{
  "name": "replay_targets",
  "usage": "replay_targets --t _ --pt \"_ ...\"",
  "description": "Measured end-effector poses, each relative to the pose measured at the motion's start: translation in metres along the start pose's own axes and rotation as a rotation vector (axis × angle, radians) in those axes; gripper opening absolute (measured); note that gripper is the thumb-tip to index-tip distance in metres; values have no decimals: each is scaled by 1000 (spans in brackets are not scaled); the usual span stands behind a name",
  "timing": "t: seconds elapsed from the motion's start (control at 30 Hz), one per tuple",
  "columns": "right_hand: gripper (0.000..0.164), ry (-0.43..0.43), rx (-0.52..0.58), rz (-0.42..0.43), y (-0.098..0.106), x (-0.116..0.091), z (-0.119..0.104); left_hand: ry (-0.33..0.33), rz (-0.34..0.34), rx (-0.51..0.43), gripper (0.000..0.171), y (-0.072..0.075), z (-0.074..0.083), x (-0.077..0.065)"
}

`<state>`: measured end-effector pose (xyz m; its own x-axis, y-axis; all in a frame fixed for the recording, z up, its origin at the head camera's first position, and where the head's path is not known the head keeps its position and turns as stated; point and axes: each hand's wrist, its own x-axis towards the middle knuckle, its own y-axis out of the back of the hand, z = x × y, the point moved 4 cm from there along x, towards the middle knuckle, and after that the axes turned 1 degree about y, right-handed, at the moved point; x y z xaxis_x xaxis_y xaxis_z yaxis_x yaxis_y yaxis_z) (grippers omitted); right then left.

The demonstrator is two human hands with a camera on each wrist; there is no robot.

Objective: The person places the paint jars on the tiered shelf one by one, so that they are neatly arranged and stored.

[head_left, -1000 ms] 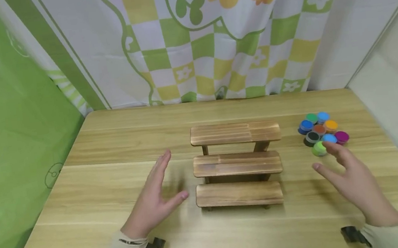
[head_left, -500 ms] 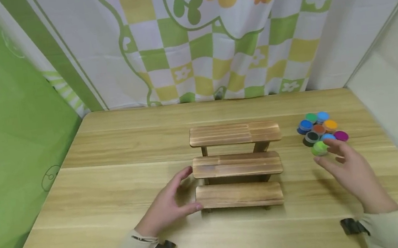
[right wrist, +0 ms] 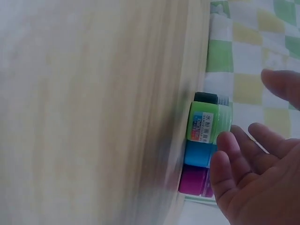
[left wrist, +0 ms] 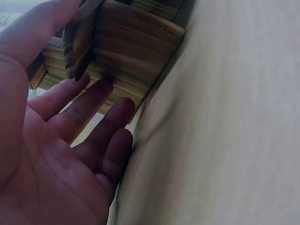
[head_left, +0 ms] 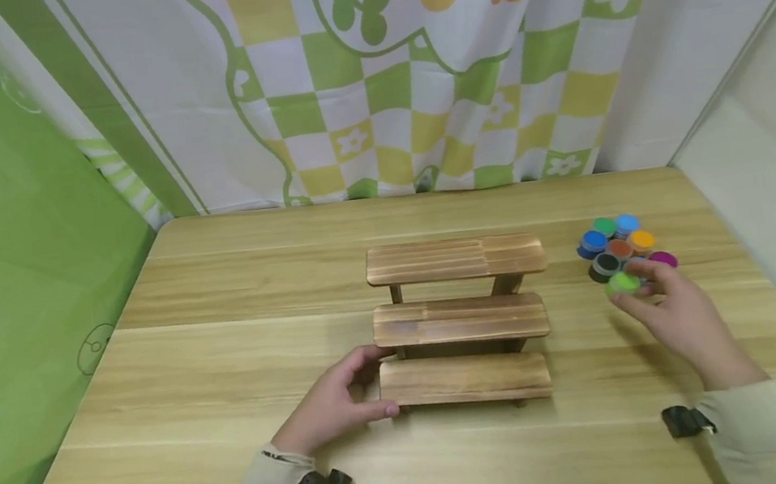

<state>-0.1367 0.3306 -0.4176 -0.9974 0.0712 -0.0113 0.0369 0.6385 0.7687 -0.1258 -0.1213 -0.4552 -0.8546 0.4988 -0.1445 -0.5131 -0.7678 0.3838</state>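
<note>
A three-tier wooden stand (head_left: 460, 318) is set mid-table. My left hand (head_left: 332, 405) is at its left end, the thumb overlapping the lowest shelf's front corner and the other fingers reaching toward the space behind that shelf. Those fingers are loosely extended right at the wood in the left wrist view. My right hand (head_left: 690, 329) is at a light green paint jar (head_left: 623, 284), thumb on the near side and index finger on the far side. From the right wrist, the thumb stands apart from the jar, while the other fingers are relaxed close to its lid.
Several more small paint jars cluster behind the green one, among them black (head_left: 605, 266), blue (head_left: 593, 243), orange (head_left: 641, 241) and purple (head_left: 664, 260). A patterned curtain (head_left: 403, 134) hangs behind the wooden table (head_left: 238, 278). Green cloth hangs at the left.
My left hand has moved right from the bare tabletop to the stand's left end. The right thumb and index finger have come closer around the light green jar. Stand and jars have not moved.
</note>
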Motion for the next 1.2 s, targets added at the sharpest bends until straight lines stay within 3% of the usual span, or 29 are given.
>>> replay_targets --t 0.3,0.67,1.0,1.2 --pt "63 73 -55 -4 2 9 1 7 -3 22 72 -1 -5 -2" --pt "47 115 -167 -5 6 16 0 -1 9 36 77 -4 -8 -3" --pt "59 39 -172 -113 6 16 5 -31 26 -12 70 -8 -7 -1" --pt "59 45 -180 -116 4 16 4 -29 32 -6 69 -8 -7 -1"
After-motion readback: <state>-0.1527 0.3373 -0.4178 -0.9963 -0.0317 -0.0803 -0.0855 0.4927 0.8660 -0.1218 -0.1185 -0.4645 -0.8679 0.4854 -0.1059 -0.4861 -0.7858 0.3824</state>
